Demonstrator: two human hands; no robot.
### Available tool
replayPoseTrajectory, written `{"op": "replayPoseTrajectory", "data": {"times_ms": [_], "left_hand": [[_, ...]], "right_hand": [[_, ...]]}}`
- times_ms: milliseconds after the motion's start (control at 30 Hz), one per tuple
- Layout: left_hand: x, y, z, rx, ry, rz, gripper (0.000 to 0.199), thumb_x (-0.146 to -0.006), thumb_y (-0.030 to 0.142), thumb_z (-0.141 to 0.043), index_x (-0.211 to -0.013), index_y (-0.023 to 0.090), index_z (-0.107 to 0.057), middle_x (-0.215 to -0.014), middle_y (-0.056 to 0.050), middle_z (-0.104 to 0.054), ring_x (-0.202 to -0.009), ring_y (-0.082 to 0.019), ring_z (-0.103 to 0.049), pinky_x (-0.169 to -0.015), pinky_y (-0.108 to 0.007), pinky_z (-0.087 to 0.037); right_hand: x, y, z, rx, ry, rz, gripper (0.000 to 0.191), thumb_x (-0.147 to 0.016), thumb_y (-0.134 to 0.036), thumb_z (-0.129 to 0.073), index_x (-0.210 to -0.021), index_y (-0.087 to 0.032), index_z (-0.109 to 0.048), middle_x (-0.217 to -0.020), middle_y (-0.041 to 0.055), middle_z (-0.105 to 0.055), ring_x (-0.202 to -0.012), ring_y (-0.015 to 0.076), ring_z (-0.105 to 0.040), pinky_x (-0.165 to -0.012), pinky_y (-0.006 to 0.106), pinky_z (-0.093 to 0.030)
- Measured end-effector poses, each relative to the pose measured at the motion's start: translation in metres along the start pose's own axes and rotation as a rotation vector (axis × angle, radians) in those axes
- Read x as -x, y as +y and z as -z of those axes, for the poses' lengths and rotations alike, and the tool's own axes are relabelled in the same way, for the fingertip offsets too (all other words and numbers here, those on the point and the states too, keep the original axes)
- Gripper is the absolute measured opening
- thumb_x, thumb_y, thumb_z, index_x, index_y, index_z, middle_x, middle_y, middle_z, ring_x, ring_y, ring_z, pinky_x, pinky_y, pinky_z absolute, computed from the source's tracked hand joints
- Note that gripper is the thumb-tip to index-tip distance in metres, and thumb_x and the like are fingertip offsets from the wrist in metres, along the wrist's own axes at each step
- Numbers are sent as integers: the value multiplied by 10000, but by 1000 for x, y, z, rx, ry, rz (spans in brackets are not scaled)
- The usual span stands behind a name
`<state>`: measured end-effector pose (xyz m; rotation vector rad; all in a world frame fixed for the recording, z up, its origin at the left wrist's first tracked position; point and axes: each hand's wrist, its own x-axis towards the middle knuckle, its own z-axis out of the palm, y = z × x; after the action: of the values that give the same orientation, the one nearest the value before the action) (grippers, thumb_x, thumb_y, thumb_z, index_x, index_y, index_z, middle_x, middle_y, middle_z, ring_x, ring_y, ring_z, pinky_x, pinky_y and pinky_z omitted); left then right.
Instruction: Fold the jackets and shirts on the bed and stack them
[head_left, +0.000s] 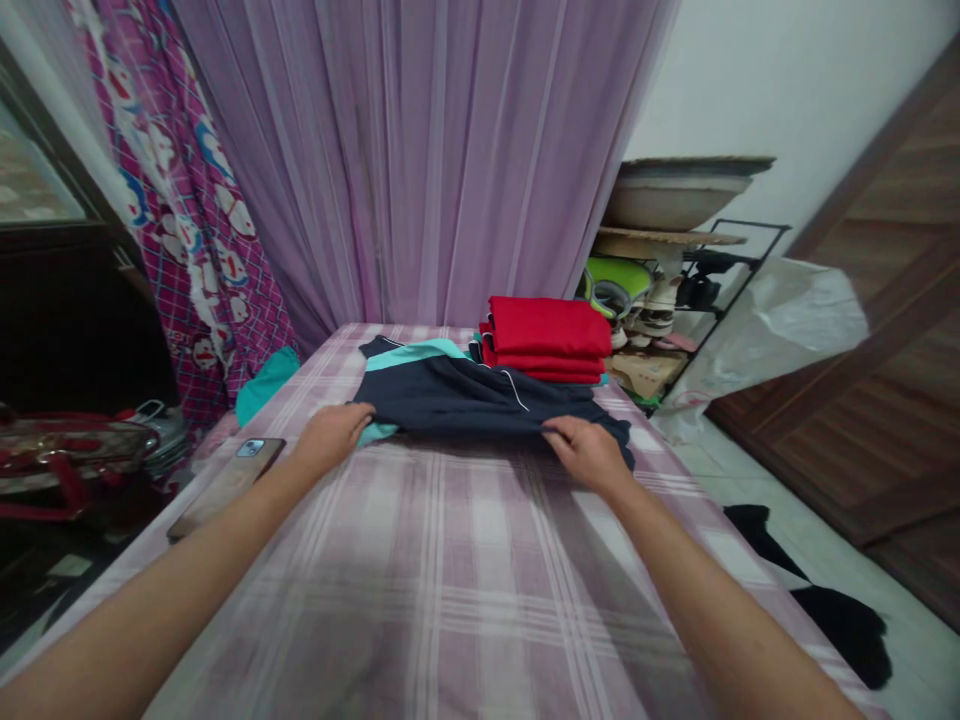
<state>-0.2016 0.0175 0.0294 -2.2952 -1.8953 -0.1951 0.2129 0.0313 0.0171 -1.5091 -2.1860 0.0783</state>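
Observation:
A dark navy garment (465, 393) with turquoise panels and white piping lies spread across the checked cloth. Its kind is hard to make out; it may be a shirt or jacket. My left hand (335, 436) pinches its near left edge, beside a turquoise corner. At the near right edge, my right hand (589, 452) grips the dark fabric between thumb and fingers. The front edge between both hands is pulled straight and slightly raised, casting a shadow. Just behind the garment on the right sits a stack of folded red clothes (551, 328).
A pink-and-white checked cloth (465, 580) covers the surface. A phone (229, 485) lies at the left edge, near a turquoise cloth (268, 385). Purple curtains (450, 160) hang behind. To the right stand a shoe rack (667, 300) and a white plastic bag (787, 320); black cloth (840, 625) lies on the floor.

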Motion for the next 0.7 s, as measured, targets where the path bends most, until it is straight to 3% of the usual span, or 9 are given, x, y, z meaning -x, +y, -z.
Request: {"op": "replayPoseTrajectory", "data": {"times_ms": [100, 200, 300, 400, 467, 567, 700], "left_hand": [[-38, -5, 44, -5, 128, 126, 383, -970, 346, -340, -1205, 244, -625, -1166, -74, -713, -1091, -239, -645, -922, -337, -469], [-55, -9, 69, -5, 94, 153, 404, -970, 346, -322, -1239, 240, -604, -1212, -78, -693, -1125, -238, -632, -944, -337, -455], [-42, -10, 60, 67, -159, 73, 388, -944, 293, -357, -1224, 256, -623, -1226, -55, -698, -1106, -218, -639, -935, -315, -459], [-10, -8, 31, 112, -384, -5, 255, -827, 216, -514, -969, 256, -722, -1012, -16, -766, -937, -190, -690, -827, -252, -490], [13, -5, 13, 107, -426, -5, 205, -774, 190, -558, -861, 241, -736, -927, -31, -774, -863, -207, -701, -777, -266, -502], [42, -3, -5, 78, -346, 27, 302, -838, 232, -491, -1019, 210, -732, -1114, -107, -744, -1019, -273, -677, -883, -369, -494], [72, -11, -25, 195, 21, 180, 402, -913, 322, -390, -1159, 198, -683, -1234, -97, -701, -1155, -248, -619, -1032, -375, -431]], "right_hand": [[-34, 20, 33, -328, 178, -217, 333, -869, -426, -510, -979, -204, -733, -940, 63, -764, -910, 251, -687, -822, 374, -528], [-39, 36, 54, -698, 111, -337, 397, -753, -530, -629, -962, -203, -712, -876, 47, -753, -817, 222, -683, -753, 341, -538], [-13, 48, 54, -840, -234, -421, 432, -625, -568, -742, -882, -222, -715, -830, 28, -745, -749, 192, -670, -719, 313, -533], [22, 58, 40, -666, -664, -389, 389, -578, -574, -764, -680, -205, -698, -649, 8, -694, -645, 174, -631, -685, 306, -524], [38, 62, 31, -532, -802, -333, 374, -607, -567, -738, -630, -196, -689, -598, 14, -677, -628, 181, -629, -669, 306, -520], [50, 61, 22, -363, -664, -245, 350, -702, -540, -646, -683, -197, -716, -699, 55, -736, -711, 220, -672, -699, 322, -529], [65, 56, 7, -266, -366, -96, 407, -821, -521, -485, -880, -227, -760, -968, 74, -777, -902, 253, -705, -841, 355, -536]]}}
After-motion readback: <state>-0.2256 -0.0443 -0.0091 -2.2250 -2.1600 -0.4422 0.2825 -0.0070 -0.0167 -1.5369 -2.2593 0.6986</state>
